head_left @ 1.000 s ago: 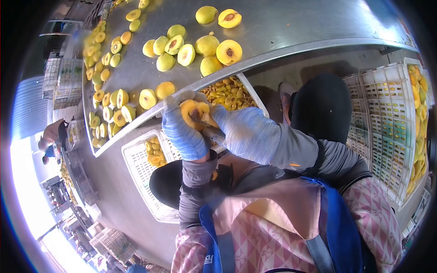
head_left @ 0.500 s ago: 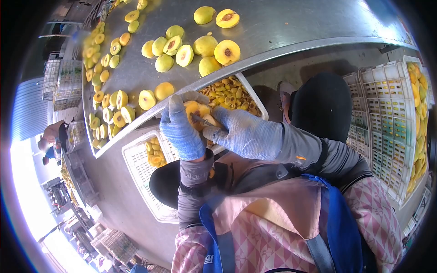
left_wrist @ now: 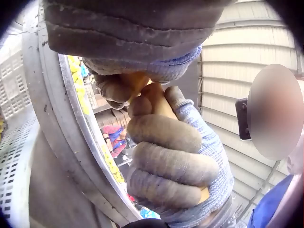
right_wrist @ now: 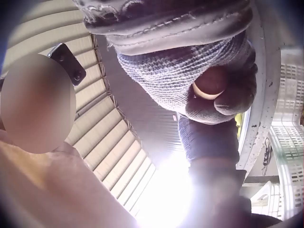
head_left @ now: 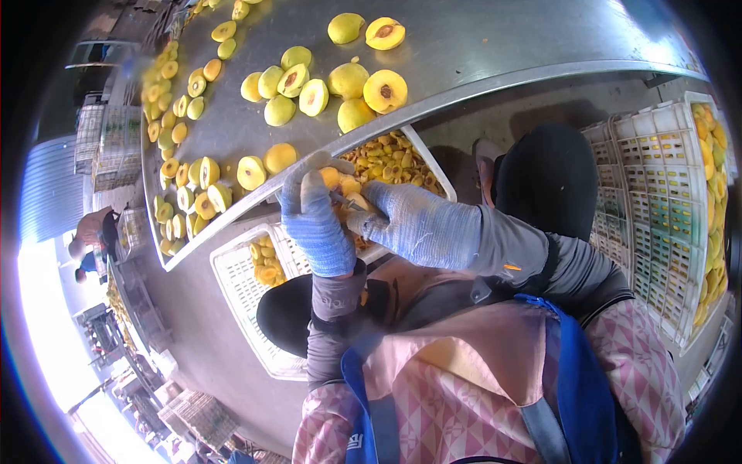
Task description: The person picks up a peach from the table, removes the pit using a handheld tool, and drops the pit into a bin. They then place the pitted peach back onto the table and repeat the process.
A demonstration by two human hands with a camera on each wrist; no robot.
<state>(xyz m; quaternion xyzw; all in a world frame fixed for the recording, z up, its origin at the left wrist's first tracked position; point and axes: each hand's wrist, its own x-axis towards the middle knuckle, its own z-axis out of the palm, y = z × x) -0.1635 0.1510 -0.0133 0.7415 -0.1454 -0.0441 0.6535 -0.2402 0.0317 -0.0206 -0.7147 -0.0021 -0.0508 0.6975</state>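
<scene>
At the upper left of the head view I see halved fruit [head_left: 251, 172] on the metal surface [head_left: 495, 50]. Near the centre, the left hand [head_left: 318, 230] has its fingers bent round a piece of yellow fruit [head_left: 349, 184], by the surface's edge in the picture. A thin tool [head_left: 345, 202] meets that piece; rightward, the right hand [head_left: 425, 224] wraps its fingers closely round the tool's handle [right_wrist: 211, 86]. I judge pitting is in hand; next I'd want a firm left hold and a short scooping turn. Far right stands a white crate [head_left: 657, 209].
</scene>
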